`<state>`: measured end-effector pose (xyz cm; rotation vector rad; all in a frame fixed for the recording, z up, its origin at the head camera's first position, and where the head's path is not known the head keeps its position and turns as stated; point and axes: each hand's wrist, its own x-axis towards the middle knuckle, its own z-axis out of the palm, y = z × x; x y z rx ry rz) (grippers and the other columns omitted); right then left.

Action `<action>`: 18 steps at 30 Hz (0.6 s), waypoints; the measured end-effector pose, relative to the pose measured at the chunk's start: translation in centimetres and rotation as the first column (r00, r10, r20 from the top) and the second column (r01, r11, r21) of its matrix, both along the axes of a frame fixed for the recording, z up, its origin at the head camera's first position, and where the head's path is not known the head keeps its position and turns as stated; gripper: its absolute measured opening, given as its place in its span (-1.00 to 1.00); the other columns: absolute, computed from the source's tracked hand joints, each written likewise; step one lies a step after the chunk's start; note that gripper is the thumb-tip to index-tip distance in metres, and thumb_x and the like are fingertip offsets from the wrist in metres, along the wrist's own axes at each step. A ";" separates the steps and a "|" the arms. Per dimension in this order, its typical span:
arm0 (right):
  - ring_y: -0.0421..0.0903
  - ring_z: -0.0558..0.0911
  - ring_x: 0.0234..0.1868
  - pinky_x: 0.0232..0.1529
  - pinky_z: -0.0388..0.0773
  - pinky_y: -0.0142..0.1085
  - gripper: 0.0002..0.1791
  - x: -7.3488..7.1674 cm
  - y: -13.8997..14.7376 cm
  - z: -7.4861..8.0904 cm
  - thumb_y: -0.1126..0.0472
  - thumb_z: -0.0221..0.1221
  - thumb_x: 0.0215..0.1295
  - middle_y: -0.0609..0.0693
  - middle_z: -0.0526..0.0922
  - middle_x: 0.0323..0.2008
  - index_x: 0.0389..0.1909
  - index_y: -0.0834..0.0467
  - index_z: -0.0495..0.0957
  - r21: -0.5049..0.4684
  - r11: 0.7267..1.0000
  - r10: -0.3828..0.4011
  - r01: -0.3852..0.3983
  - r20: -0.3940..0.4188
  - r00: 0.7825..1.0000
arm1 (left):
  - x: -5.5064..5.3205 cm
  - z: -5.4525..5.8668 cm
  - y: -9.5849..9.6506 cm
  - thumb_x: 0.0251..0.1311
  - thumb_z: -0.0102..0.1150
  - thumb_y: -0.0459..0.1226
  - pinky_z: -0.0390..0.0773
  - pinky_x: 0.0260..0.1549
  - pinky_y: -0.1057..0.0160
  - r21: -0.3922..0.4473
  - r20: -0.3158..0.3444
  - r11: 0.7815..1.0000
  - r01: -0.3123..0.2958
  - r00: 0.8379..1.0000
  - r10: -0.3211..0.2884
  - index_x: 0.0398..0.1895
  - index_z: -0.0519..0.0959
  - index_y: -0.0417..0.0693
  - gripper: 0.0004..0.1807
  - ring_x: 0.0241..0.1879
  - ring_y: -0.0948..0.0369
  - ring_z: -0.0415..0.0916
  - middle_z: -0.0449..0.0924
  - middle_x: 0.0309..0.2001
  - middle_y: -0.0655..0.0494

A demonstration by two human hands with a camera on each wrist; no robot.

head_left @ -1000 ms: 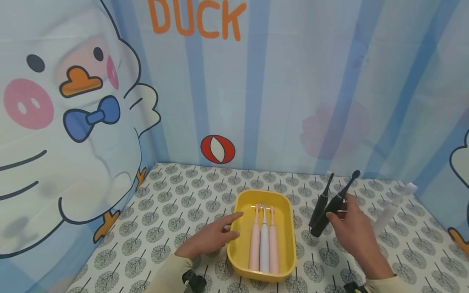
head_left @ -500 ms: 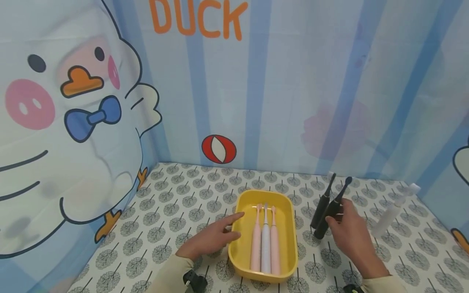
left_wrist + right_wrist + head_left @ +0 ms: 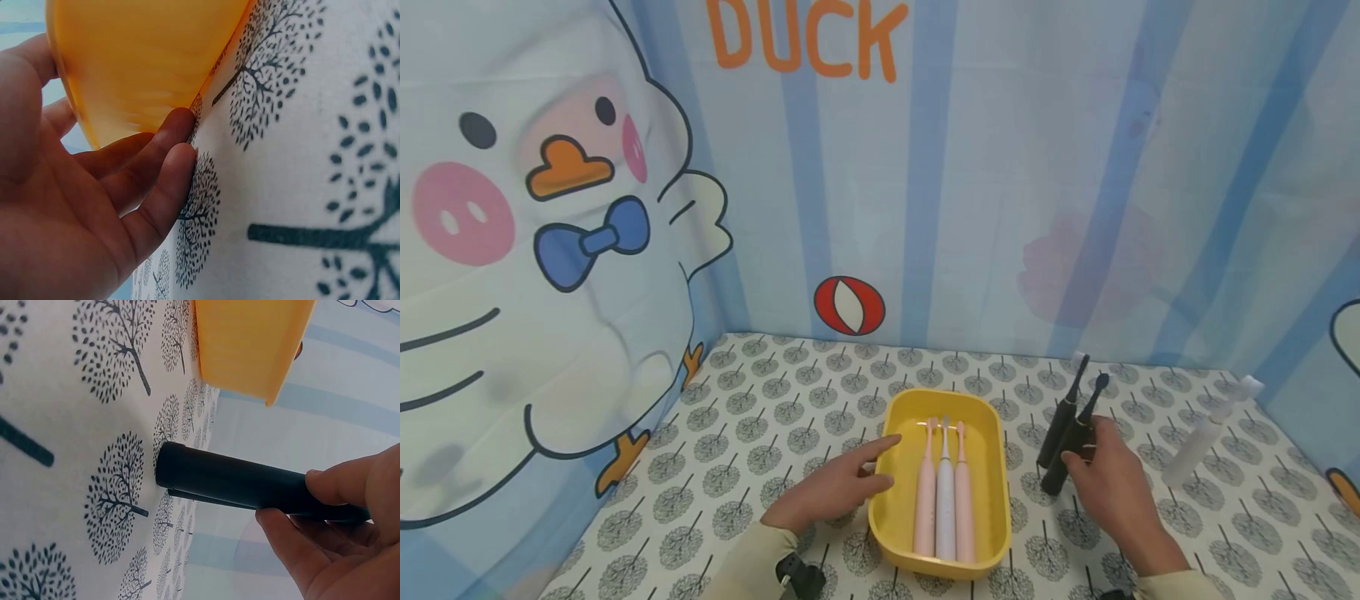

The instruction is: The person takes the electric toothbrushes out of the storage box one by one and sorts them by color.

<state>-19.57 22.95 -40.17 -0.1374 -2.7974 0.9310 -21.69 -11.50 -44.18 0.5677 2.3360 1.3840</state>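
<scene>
My right hand (image 3: 1112, 483) pinches a black electric toothbrush (image 3: 1057, 473) between thumb and fingers, its brush head up. In the right wrist view the base of this held toothbrush (image 3: 219, 476) is at or just above the cloth. Close to its left stands a second black electric toothbrush (image 3: 1057, 431). My left hand (image 3: 838, 483) rests at the left side of a yellow tray (image 3: 876, 533), index finger and thumb over its rim, other fingers against its outer wall. Inside the tray lie a pink toothbrush (image 3: 925, 508), a pale grey one and another pink one, side by side.
A white electric toothbrush (image 3: 1191, 454) stands right of my right hand. The table is covered by a tree-print cloth (image 3: 752, 467). Behind hangs a blue striped curtain (image 3: 985, 208) with a duck print.
My right hand has moved slightly left and down with the black toothbrush, which is now more upright and nearer the other black one. The left hand and tray have stayed put.
</scene>
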 end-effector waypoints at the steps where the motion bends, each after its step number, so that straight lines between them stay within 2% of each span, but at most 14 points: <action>1: 0.23 0.51 -0.04 -0.20 0.49 0.04 -0.38 0.0 0.0 0.0 0.27 0.08 0.28 0.38 0.40 0.04 0.27 0.38 0.06 0.004 1.000 -0.001 0.001 -0.005 1.000 | 0.0 0.0 0.0 0.28 0.00 0.00 0.45 -0.07 0.19 0.000 -0.002 1.000 0.004 1.000 -0.004 0.41 0.08 0.32 -0.37 0.06 0.18 0.41 0.13 0.34 0.13; 9: 0.23 0.51 -0.04 -0.15 0.46 0.05 -0.36 0.0 0.0 0.0 0.27 0.08 0.25 0.39 0.39 0.05 0.27 0.39 0.05 0.003 1.000 0.007 -0.007 -0.012 1.000 | 0.0 -0.1 0.1 0.27 0.01 0.02 0.46 -0.08 0.19 -0.026 -0.018 0.999 -0.022 1.000 0.022 0.40 0.08 0.36 -0.36 0.03 0.20 0.43 0.15 0.33 0.15; 18: 0.23 0.51 -0.05 -0.13 0.47 0.04 -0.34 0.1 0.0 -0.2 0.28 0.09 0.22 0.38 0.39 0.04 0.28 0.38 0.06 0.002 1.000 0.001 -0.001 -0.026 1.000 | 0.0 0.0 0.2 0.26 0.01 0.03 0.38 0.03 0.10 -0.056 -0.034 0.998 -0.037 0.999 0.035 0.38 0.12 0.40 -0.38 0.16 0.13 0.31 0.15 0.33 0.21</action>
